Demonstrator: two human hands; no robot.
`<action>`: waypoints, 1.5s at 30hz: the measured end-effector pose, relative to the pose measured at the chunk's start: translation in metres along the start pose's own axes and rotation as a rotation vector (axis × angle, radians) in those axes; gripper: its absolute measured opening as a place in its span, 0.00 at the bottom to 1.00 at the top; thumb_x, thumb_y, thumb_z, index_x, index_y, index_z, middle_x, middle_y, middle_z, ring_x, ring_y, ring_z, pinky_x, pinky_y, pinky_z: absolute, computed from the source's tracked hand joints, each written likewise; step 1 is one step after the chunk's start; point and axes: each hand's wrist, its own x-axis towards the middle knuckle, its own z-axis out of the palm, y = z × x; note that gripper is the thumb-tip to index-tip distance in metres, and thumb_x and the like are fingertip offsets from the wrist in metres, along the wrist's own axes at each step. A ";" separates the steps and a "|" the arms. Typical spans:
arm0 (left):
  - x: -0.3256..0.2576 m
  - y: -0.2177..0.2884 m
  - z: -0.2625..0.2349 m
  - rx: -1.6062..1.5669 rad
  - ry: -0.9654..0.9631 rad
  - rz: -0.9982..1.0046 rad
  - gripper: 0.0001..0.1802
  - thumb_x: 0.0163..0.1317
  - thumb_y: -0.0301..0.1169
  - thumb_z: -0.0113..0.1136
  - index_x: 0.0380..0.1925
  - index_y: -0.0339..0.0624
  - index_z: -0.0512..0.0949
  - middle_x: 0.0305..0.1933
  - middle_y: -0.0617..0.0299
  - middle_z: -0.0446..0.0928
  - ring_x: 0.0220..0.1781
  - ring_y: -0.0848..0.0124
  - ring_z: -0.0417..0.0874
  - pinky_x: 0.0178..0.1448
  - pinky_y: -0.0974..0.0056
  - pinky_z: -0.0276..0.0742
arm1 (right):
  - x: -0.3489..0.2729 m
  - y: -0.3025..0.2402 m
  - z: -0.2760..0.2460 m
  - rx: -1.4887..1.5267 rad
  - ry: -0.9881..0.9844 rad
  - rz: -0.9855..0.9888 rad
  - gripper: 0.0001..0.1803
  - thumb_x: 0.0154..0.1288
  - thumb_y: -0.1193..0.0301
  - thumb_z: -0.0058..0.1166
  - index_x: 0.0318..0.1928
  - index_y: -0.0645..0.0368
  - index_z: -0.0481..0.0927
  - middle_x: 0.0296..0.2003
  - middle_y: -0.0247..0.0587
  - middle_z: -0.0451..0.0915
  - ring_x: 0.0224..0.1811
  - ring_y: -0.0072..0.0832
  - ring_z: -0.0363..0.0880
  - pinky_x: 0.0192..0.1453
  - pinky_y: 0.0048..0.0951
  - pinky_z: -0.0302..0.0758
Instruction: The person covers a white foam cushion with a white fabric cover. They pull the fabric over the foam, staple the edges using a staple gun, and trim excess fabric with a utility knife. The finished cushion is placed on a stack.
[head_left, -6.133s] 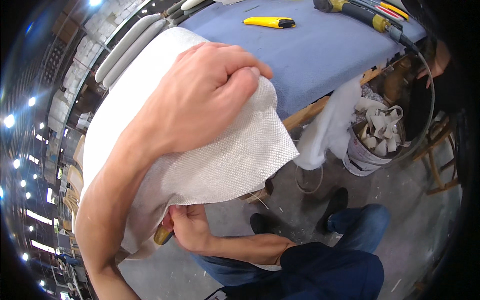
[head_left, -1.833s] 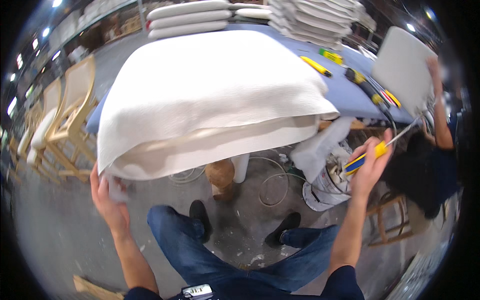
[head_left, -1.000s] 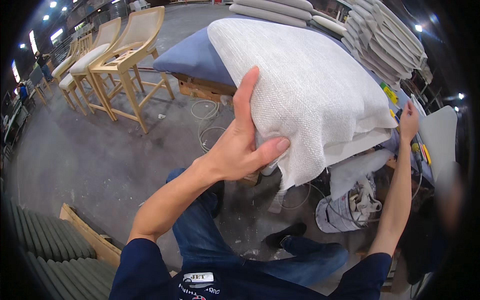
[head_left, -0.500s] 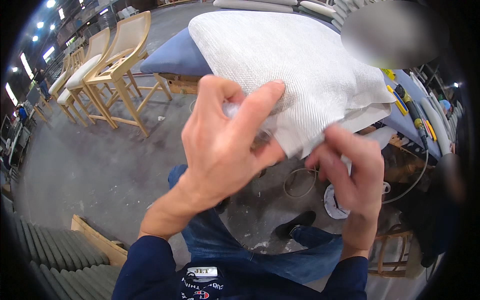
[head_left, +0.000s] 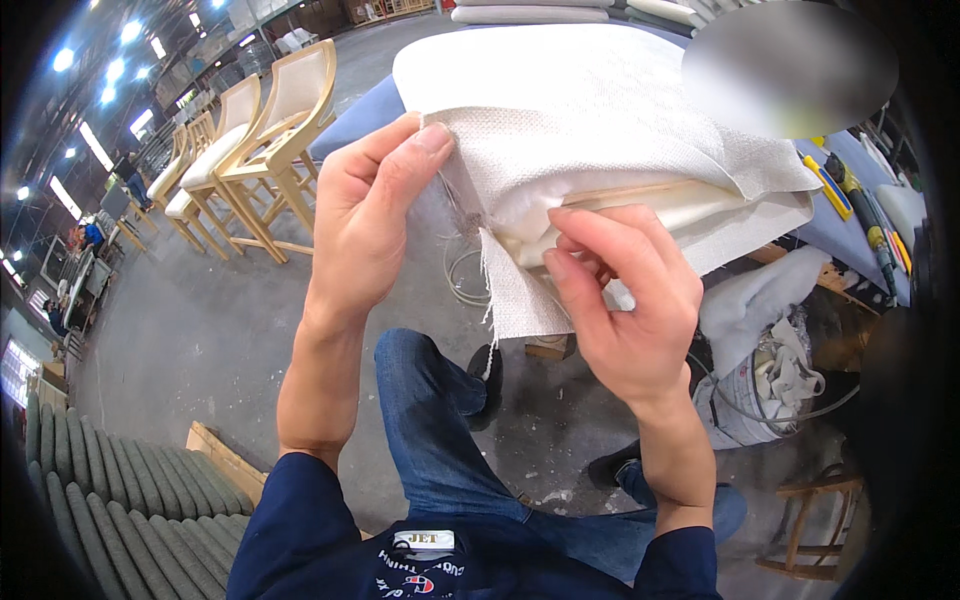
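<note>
A white woven fabric cover (head_left: 560, 90) lies over a padded upholstery piece in front of me. Its near side is folded open, showing white padding (head_left: 520, 215) and a strip of pale wood (head_left: 640, 193). My left hand (head_left: 365, 215) pinches the cover's near left corner between thumb and fingers. My right hand (head_left: 635, 300) is at the opening, fingers curled and thumb close to the forefinger, above a hanging fabric flap (head_left: 520, 300) with a frayed edge. What lies between the right fingertips is hidden.
The piece rests on a blue padded table (head_left: 815, 245), with a yellow-handled cutter (head_left: 828, 188) and a black-and-yellow tool (head_left: 865, 220). A tub of scraps (head_left: 740, 400) stands below right. Wooden chairs (head_left: 300, 110) stand left; grey padded pieces (head_left: 130, 480) are stacked lower left. A hose (head_left: 462, 280) lies on the floor.
The near edge of the cover has been folded up, exposing padding and wood. My left hand has moved left and up with the corner; my right hand has moved left to the opening.
</note>
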 end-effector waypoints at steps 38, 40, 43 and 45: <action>0.015 -0.034 -0.017 0.483 -0.310 0.622 0.24 0.61 0.29 0.64 0.59 0.36 0.81 0.65 0.43 0.77 0.75 0.42 0.72 0.79 0.41 0.62 | -0.020 -0.003 0.033 0.524 0.183 0.638 0.09 0.69 0.77 0.68 0.45 0.65 0.83 0.31 0.34 0.85 0.31 0.14 0.80 0.33 0.19 0.76; 0.012 -0.028 -0.005 0.598 -0.242 0.703 0.25 0.59 0.27 0.65 0.59 0.39 0.81 0.62 0.45 0.78 0.71 0.44 0.75 0.76 0.42 0.66 | -0.021 -0.004 0.039 0.360 0.193 0.536 0.09 0.68 0.76 0.69 0.45 0.64 0.83 0.31 0.36 0.85 0.30 0.19 0.81 0.33 0.23 0.77; 0.001 -0.030 -0.012 0.862 -0.139 0.930 0.29 0.57 0.26 0.69 0.61 0.49 0.78 0.54 0.52 0.76 0.53 0.54 0.76 0.64 0.46 0.74 | -0.016 -0.006 0.036 0.086 0.141 0.295 0.11 0.63 0.77 0.68 0.44 0.62 0.80 0.35 0.48 0.81 0.32 0.42 0.83 0.36 0.39 0.80; -0.001 -0.028 -0.012 0.812 -0.174 1.072 0.30 0.53 0.23 0.74 0.57 0.57 0.81 0.47 0.58 0.72 0.49 0.57 0.74 0.54 0.52 0.74 | -0.010 -0.009 0.025 0.137 0.131 0.233 0.12 0.64 0.77 0.66 0.47 0.61 0.80 0.37 0.48 0.81 0.36 0.46 0.83 0.39 0.44 0.82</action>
